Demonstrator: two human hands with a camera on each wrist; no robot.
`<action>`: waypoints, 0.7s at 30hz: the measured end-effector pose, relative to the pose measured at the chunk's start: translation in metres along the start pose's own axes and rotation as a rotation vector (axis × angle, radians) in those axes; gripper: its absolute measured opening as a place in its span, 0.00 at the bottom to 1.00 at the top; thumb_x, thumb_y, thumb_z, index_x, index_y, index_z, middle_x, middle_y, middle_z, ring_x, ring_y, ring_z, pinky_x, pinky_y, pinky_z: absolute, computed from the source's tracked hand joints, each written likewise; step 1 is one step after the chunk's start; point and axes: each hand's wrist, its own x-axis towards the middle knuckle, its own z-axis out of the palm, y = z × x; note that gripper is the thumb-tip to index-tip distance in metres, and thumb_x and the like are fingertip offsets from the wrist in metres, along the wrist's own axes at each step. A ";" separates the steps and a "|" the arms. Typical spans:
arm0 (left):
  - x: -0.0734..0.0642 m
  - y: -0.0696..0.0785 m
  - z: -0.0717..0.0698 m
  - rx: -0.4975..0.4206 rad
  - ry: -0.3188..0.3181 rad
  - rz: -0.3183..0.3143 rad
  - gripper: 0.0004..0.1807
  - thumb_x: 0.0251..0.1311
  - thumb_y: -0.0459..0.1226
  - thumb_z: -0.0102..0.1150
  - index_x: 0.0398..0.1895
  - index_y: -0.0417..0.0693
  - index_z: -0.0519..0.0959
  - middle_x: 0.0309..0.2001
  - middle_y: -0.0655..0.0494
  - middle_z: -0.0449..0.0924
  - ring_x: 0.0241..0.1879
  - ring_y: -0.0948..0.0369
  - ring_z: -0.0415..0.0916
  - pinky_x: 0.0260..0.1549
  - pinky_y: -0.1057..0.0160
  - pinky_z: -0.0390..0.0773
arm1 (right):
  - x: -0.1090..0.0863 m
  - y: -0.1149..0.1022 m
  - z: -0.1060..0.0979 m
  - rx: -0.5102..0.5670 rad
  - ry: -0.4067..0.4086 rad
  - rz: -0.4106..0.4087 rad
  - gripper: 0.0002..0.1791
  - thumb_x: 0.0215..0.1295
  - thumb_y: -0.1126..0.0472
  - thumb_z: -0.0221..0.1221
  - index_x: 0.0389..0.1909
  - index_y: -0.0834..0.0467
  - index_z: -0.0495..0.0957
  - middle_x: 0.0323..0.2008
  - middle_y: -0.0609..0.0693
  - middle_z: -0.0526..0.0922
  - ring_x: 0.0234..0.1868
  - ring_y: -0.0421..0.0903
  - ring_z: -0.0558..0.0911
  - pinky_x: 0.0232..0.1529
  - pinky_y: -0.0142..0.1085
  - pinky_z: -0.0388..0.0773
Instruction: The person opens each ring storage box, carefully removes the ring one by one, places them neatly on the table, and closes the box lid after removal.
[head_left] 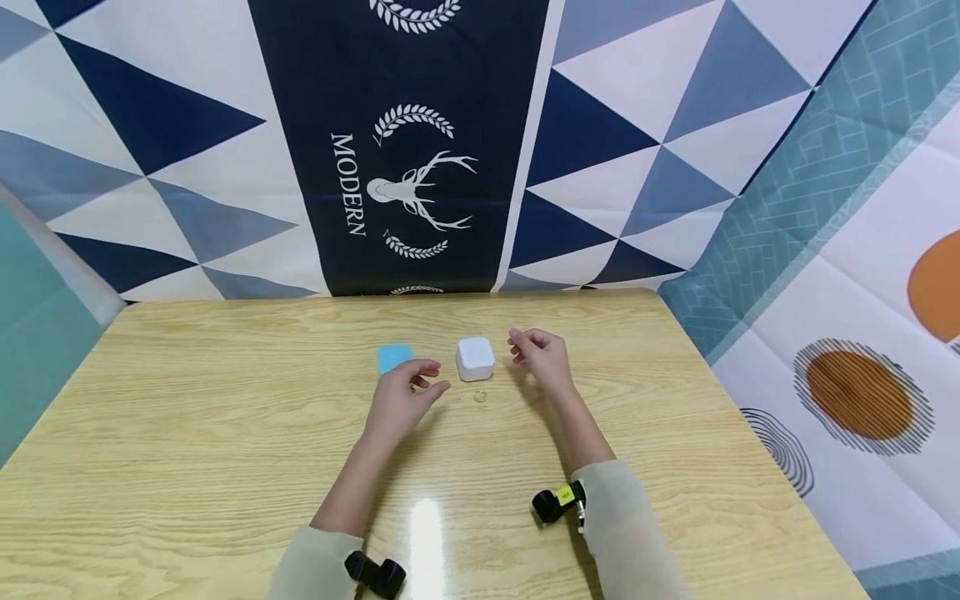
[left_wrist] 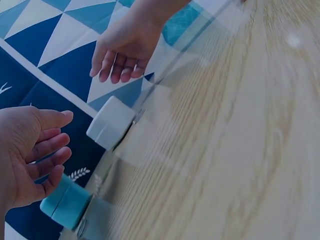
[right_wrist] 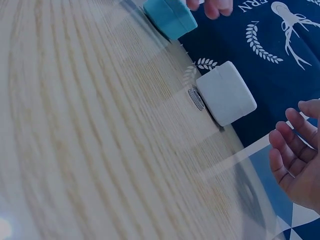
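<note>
A small white box (head_left: 476, 359), closed and with rounded corners, stands on the wooden table between the hands. Just in front of it lies a ring (head_left: 480, 397), which shows sparkling stones in the right wrist view (right_wrist: 196, 99). To the left is a similar light-blue box (head_left: 393, 357), partly covered by the left hand (head_left: 401, 400). Beside that blue box, the left wrist view has another small shiny ring-like piece (left_wrist: 81, 228). The left hand hovers with loosely bent fingers, holding nothing. Right of the white box, the right hand (head_left: 542, 358) is raised, its relaxed fingers around nothing.
The wooden table (head_left: 225, 433) ends at a patterned cloth wall (head_left: 405, 167) behind the boxes. More printed cloth (head_left: 847, 400) hangs at the right. Dark wrist cameras (head_left: 375, 575) are strapped over light sleeves (head_left: 630, 533).
</note>
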 end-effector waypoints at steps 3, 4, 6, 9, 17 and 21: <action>-0.003 -0.003 -0.006 0.003 0.004 0.001 0.19 0.52 0.39 0.67 0.47 0.41 0.81 0.42 0.48 0.84 0.37 0.57 0.79 0.35 0.62 0.79 | 0.000 0.000 0.000 -0.001 -0.001 -0.006 0.23 0.66 0.53 0.56 0.37 0.74 0.78 0.21 0.44 0.78 0.22 0.39 0.77 0.33 0.37 0.80; -0.003 -0.004 -0.008 0.005 0.006 0.002 0.19 0.52 0.39 0.67 0.47 0.41 0.81 0.42 0.48 0.84 0.37 0.57 0.79 0.35 0.63 0.79 | 0.000 0.000 0.000 -0.002 -0.002 -0.007 0.22 0.66 0.53 0.56 0.37 0.73 0.78 0.21 0.44 0.78 0.22 0.39 0.77 0.33 0.37 0.80; -0.005 -0.007 -0.012 0.011 0.009 -0.003 0.18 0.53 0.39 0.67 0.46 0.41 0.81 0.42 0.47 0.84 0.37 0.57 0.78 0.34 0.64 0.78 | 0.000 0.000 -0.001 -0.005 -0.004 -0.008 0.22 0.66 0.53 0.56 0.36 0.73 0.79 0.21 0.45 0.78 0.22 0.38 0.77 0.33 0.37 0.80; -0.006 -0.011 -0.017 0.016 0.013 -0.016 0.17 0.54 0.40 0.66 0.46 0.41 0.81 0.42 0.49 0.84 0.37 0.58 0.78 0.32 0.66 0.78 | 0.001 0.000 -0.002 0.003 -0.007 -0.006 0.21 0.65 0.54 0.57 0.37 0.73 0.79 0.21 0.46 0.78 0.22 0.38 0.77 0.32 0.36 0.80; -0.008 -0.020 -0.026 0.042 0.042 -0.010 0.14 0.52 0.38 0.68 0.40 0.42 0.83 0.36 0.51 0.85 0.34 0.58 0.79 0.31 0.67 0.77 | -0.005 -0.014 -0.006 -0.007 -0.007 0.021 0.19 0.66 0.57 0.56 0.35 0.74 0.78 0.25 0.55 0.80 0.22 0.41 0.77 0.35 0.40 0.81; -0.009 -0.024 -0.032 0.054 0.048 -0.010 0.12 0.52 0.38 0.67 0.39 0.42 0.84 0.34 0.52 0.84 0.33 0.58 0.79 0.30 0.68 0.76 | 0.003 -0.002 -0.008 -0.002 -0.004 0.019 0.22 0.65 0.54 0.57 0.37 0.74 0.78 0.23 0.49 0.79 0.22 0.40 0.77 0.33 0.37 0.80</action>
